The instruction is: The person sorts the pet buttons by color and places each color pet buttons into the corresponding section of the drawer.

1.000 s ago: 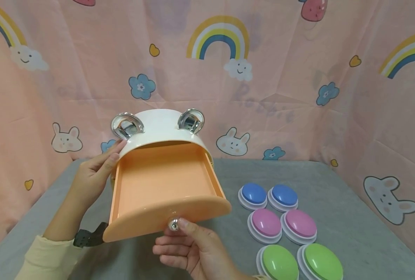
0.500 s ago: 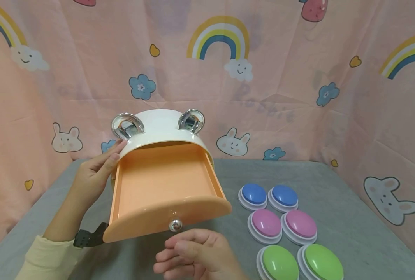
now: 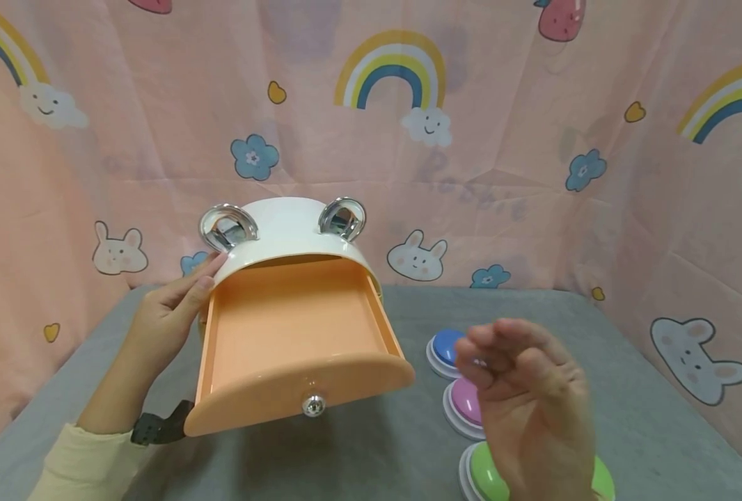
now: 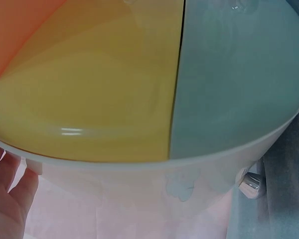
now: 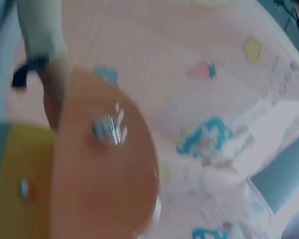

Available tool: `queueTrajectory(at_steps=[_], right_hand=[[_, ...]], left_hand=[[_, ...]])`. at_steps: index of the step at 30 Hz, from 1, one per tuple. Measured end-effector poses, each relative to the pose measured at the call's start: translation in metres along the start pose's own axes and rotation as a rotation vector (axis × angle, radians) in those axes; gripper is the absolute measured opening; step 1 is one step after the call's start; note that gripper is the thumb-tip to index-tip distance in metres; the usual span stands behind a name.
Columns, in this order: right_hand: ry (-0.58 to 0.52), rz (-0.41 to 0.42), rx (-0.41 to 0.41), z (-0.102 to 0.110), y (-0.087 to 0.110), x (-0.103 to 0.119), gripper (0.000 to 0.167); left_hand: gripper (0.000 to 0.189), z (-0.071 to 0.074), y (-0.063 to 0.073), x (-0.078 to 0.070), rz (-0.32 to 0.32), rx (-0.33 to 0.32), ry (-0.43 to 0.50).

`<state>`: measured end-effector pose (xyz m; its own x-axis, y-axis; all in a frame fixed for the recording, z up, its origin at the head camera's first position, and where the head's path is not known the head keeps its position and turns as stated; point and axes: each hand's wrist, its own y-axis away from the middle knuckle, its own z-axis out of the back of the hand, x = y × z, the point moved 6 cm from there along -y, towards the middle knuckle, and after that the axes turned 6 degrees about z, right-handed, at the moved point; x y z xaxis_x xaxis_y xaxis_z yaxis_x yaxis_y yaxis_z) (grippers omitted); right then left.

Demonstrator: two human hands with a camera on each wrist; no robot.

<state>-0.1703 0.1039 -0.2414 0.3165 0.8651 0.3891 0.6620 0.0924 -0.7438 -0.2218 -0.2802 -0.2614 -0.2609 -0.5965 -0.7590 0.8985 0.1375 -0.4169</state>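
Note:
A white mini drawer cabinet (image 3: 286, 226) with two shiny silver ears stands left of centre in the head view. Its orange top drawer (image 3: 292, 309) is pulled far out and bare inside; a silver knob (image 3: 313, 405) sits on its front. Yellow (image 4: 99, 89) and teal (image 4: 234, 84) drawer fronts fill the left wrist view. My left hand (image 3: 164, 320) rests against the cabinet's left side, fingers extended by the ear. Over the round buttons my right hand (image 3: 534, 403) is raised, fingers loosely bent, nothing in it. It covers much of the blue (image 3: 447, 346), pink (image 3: 466, 400) and green (image 3: 488, 473) buttons.
The buttons have white bases and stand on the grey tabletop (image 3: 634, 390) to the cabinet's right. A pink patterned cloth (image 3: 502, 83) hangs behind and at both sides. A dark wristband (image 3: 161, 424) on the left wrist is close to the drawer front.
My right hand has let go of the drawer knob and moved right, up over the buttons. The left hand, cabinet and pulled-out drawer stay where they were.

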Motion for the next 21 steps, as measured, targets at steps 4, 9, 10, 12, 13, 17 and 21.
queueTrajectory(at_steps=[4,9,10,12,13,17,21], right_hand=[[0.029,0.167,-0.181,0.015,-0.019,0.029,0.037],[0.225,0.212,-0.332,0.025,-0.035,0.040,0.029],[0.271,0.187,-0.331,0.027,-0.038,0.039,0.028],[0.362,0.104,-0.311,0.032,-0.044,0.034,0.027],[0.412,0.052,-0.294,0.035,-0.046,0.030,0.028],[0.612,-0.167,-0.226,0.054,-0.052,0.015,0.028],[0.770,-0.343,-0.183,0.079,-0.054,0.005,0.028]], left_hand=[[0.039,-0.001,0.000,-0.001,-0.013,-0.001,0.018],[0.039,-0.001,0.001,0.000,-0.001,0.003,0.003],[0.040,-0.002,0.001,0.000,-0.002,0.003,0.001],[0.039,-0.002,0.001,0.001,-0.010,0.000,0.010],[0.039,-0.001,0.001,0.001,-0.013,-0.002,0.013],[0.039,-0.001,0.002,-0.001,-0.022,-0.008,0.012],[0.039,0.000,0.002,-0.002,-0.020,-0.005,0.001]])
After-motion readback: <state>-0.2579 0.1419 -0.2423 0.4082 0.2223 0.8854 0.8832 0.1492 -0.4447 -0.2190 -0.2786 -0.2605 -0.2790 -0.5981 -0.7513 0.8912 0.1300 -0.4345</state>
